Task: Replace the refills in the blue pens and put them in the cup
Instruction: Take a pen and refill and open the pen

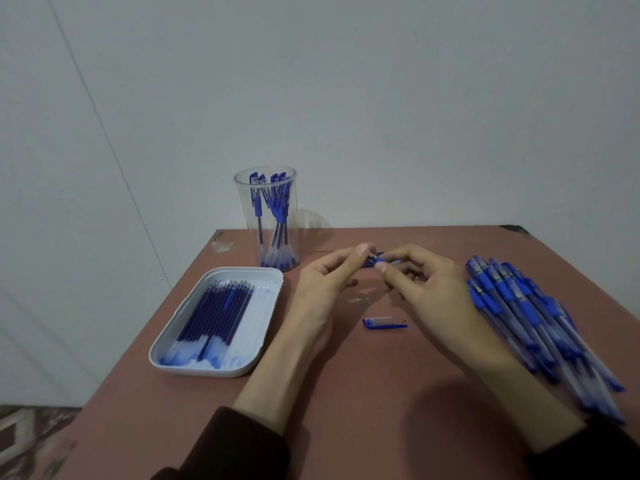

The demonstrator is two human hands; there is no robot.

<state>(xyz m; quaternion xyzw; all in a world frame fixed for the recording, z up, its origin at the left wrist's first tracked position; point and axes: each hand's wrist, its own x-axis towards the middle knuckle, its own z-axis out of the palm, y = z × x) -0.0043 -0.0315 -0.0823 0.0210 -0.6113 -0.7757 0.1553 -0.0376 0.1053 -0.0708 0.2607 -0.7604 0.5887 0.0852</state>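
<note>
Plain indoor room: bare wall (pixel 381 98), worn table (pixel 346 410).

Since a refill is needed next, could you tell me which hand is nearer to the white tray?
Left. The left hand is just right of the tray; the right hand is farther right, beside the pen pile. Both pinch one pen.

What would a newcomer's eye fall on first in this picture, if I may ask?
Probably the left hand and right hand, which meet over the middle of the table and both pinch one blue pen. Next come the clear cup holding pens behind them, the white tray of refills on the left and the pile of pens on the right.
</note>
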